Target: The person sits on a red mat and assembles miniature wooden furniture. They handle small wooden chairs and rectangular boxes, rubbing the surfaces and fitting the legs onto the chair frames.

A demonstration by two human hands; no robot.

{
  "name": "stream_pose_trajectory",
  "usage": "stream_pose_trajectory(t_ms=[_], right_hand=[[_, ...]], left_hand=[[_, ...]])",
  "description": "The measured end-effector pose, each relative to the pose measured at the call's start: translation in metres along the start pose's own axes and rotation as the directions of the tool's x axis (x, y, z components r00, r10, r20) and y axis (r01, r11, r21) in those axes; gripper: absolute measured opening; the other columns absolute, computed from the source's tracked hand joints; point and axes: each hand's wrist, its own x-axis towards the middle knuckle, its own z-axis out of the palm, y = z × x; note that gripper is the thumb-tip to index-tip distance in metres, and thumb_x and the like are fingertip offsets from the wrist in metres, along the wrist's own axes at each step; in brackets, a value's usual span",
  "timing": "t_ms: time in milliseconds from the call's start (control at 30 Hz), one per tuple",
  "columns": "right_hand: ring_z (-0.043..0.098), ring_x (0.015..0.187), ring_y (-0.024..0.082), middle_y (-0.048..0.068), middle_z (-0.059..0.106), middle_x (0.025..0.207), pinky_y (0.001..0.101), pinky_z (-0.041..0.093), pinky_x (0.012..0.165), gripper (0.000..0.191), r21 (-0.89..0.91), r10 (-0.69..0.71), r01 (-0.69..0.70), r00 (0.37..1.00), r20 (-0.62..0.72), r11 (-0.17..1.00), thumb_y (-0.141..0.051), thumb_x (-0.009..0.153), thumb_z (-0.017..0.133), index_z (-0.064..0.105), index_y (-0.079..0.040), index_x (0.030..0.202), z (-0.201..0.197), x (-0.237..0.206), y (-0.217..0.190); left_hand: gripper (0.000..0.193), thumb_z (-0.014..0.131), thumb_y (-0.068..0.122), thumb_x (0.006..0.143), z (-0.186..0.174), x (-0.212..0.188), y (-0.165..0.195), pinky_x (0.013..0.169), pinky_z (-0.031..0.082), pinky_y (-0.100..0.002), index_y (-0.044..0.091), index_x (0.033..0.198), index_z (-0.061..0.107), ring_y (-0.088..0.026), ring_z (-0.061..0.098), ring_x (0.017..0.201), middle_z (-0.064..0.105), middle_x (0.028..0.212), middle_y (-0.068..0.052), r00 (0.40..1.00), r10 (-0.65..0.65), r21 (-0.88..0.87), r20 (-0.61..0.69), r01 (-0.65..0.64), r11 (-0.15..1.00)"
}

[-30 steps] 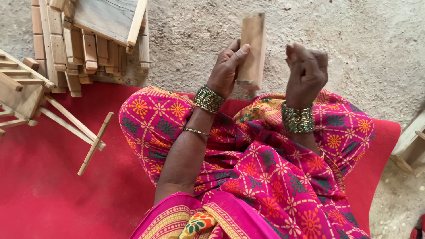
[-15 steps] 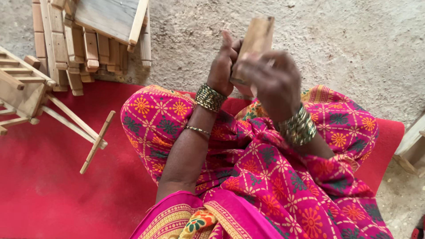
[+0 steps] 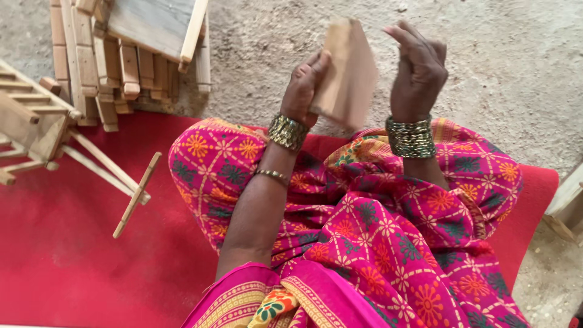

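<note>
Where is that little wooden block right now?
In the head view, the wooden block is raised at top centre, gripped by the left hand, with the right hand open just beside it, above the person's lap.

A stack of wooden slatted pieces is seen at upper left on the grey concrete floor. A wooden frame with thin rods is laid at left on the red mat. A loose wooden stick is tilted beside it. A pale wooden piece is cut off at right edge.
</note>
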Motion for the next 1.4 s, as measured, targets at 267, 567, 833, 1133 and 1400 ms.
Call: stream_pose_trajectory(t_ms=[267,567,833,1133,1400], right_hand=[[0.075,0.112,0.022,0.012,0.077,0.119,0.0353,0.062,0.096,0.025,-0.075,0.214,-0.220,0.974,-0.077,0.973,0.001,0.105,0.063,0.078,-0.013,0.119,0.017,-0.057,0.087],[0.059,0.134,0.032,0.014,0.062,0.144,0.0465,0.051,0.110,0.037,-0.147,-0.168,0.242,0.905,0.391,0.959,-0.010,0.099,0.060,0.068,-0.009,0.134,0.091,-0.106,0.013],[0.032,0.155,0.037,0.021,0.043,0.163,0.0524,0.023,0.128,0.048,-0.488,0.180,0.026,0.911,0.370,0.872,-0.025,0.111,0.046,0.046,-0.004,0.154,0.075,-0.077,0.077],[0.007,0.161,0.032,0.017,0.014,0.174,0.0550,0.003,0.129,0.083,-0.329,-0.021,0.343,0.721,0.693,0.880,-0.058,0.104,0.041,0.025,-0.006,0.167,0.094,-0.100,0.038],[-0.003,0.163,0.033,0.017,0.002,0.177,0.0597,-0.005,0.128,0.082,-0.482,0.201,0.187,0.738,0.644,0.856,-0.063,0.112,0.025,0.011,-0.009,0.172,0.077,-0.103,0.051]], left_hand=[[0.046,0.065,0.035,0.099,-0.022,0.019,-0.022,0.086,0.060,-0.037,0.001,0.129,0.061,-0.019,0.071,0.098,0.073,0.111,-0.010,0.980,-0.019,-0.130,-0.200,-0.007,0.992],[0.052,0.039,0.031,0.098,-0.081,0.024,-0.047,0.086,0.057,-0.041,-0.002,0.130,0.064,-0.036,0.068,0.104,0.070,0.116,-0.024,0.813,0.445,0.925,-0.376,0.304,0.226],[0.094,0.018,0.072,0.098,-0.063,0.021,-0.044,0.106,0.046,-0.040,-0.003,0.140,0.057,-0.035,0.058,0.127,0.061,0.139,-0.024,0.724,0.179,0.658,-0.666,0.458,0.597],[0.092,0.018,0.072,0.095,-0.076,0.018,-0.045,0.102,0.052,-0.038,0.004,0.139,0.060,-0.030,0.065,0.120,0.068,0.132,-0.018,0.780,0.044,0.512,-0.624,0.366,0.777],[0.093,0.020,0.073,0.097,-0.078,0.016,-0.047,0.101,0.052,-0.037,0.000,0.138,0.061,-0.028,0.067,0.119,0.069,0.133,-0.019,0.795,0.125,0.616,-0.594,0.350,0.706]])
